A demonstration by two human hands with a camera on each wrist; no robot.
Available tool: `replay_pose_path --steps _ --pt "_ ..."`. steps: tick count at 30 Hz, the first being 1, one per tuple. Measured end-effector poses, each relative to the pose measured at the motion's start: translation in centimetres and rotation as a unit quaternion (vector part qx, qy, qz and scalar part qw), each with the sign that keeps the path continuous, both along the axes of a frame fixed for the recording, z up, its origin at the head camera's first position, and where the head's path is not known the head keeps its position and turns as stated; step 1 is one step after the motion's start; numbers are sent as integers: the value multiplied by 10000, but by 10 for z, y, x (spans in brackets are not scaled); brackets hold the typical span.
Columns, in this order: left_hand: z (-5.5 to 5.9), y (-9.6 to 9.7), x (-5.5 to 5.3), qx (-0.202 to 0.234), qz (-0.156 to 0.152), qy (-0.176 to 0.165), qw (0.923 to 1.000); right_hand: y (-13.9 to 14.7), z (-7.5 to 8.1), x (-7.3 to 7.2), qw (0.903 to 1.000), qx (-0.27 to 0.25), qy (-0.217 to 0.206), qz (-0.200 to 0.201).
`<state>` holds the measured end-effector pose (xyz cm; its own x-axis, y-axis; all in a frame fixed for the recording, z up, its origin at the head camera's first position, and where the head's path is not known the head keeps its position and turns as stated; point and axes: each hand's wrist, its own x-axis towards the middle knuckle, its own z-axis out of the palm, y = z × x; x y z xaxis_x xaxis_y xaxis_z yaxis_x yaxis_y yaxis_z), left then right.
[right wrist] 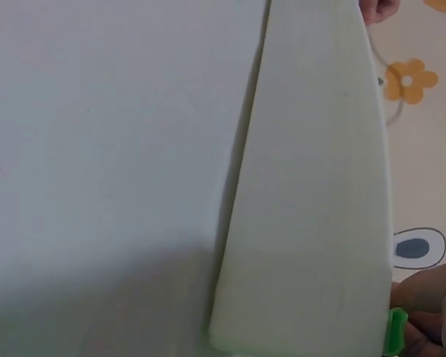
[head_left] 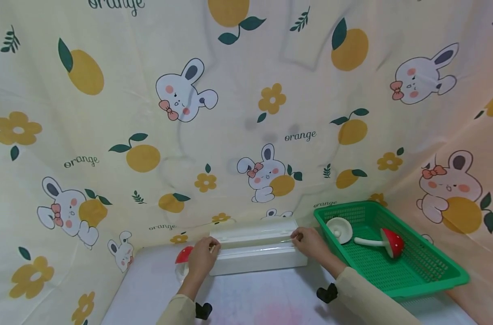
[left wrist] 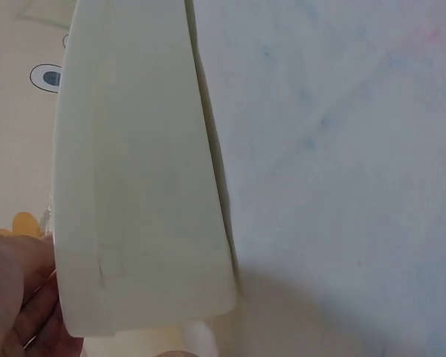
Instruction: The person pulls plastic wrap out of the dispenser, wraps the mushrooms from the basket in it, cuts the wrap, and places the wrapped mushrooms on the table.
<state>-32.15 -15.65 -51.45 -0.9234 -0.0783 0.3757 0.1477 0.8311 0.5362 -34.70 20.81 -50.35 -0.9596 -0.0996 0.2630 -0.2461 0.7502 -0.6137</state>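
A cloth (head_left: 230,131) printed with rabbits, oranges and flowers hangs behind the white desk (head_left: 246,300). On the right, a green basket (head_left: 376,271) holds a white disc (head_left: 339,230) and a red mushroom (head_left: 393,243) on its side, stem (head_left: 368,242) pointing left. A red-topped thing (head_left: 183,255) shows at left, partly hidden.

Box (head_left: 259,263) on table (head_left: 246,302), left hand (head_left: 202,259) at its left end, right hand (head_left: 312,246) at its right; capped item (head_left: 184,254) left, basket (head_left: 433,287) right, mushroom (head_left: 391,243) and disc (head_left: 344,231) inside; cloth (head_left: 230,126) behind

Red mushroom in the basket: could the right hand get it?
Probably yes: the basket has no lid, nothing covers the mushroom, and the right hand is nearby, though busy at the white box.
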Motion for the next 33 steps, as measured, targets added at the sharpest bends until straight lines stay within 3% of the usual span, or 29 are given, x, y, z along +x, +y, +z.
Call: replay_pose_path --steps 12,24,33 --pt "5 4 2 83 -26 -30 10000 0 1 3 9994 -25 35 -346" --pt "19 3 -2 667 -210 -553 9960 3 11 -1 9980 -510 373 14" --pt "29 1 -4 951 -347 -538 9934 1 21 1 9972 -455 581 90"
